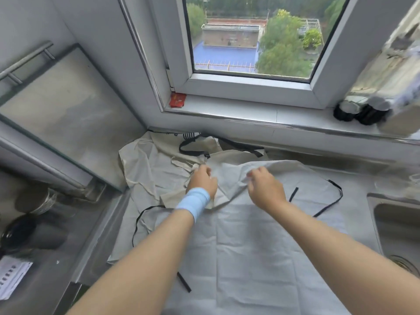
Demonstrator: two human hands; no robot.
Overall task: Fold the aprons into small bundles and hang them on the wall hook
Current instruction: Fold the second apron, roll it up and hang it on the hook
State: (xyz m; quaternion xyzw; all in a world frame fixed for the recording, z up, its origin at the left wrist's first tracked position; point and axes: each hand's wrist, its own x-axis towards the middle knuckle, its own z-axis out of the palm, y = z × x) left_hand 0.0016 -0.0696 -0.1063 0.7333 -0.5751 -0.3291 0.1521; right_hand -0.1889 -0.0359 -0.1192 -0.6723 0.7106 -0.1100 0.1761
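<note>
Both hands are on the cloth: the left hand [202, 179], with a pale blue wristband [193, 203], has its fingers curled tight over a bunched fold near the top of the front apron [261, 246], fingertips tucked out of sight. The right hand [264, 188] is curled too, pinching that same top edge and lifting it just clear of the surface. No open fingers on either side.

On to the count: two aprons, as far as the folds let me tell. The front one lies spread flat toward the person, and the second apron [147, 160] is crumpled behind it against the back wall. Thin black ties trail off left [141, 217] and right [336, 194], and a wider black neck strap [193, 148] loops on the rear one. Two dark jars [345, 111] sit side by side on the window sill [250, 112], and one red packet [177, 100] is in its corner.

It's all on a grey kitchen counter [363, 185], with a steel sink [397, 223] to the right and a window [250, 42] above looking onto trees and rooftops
</note>
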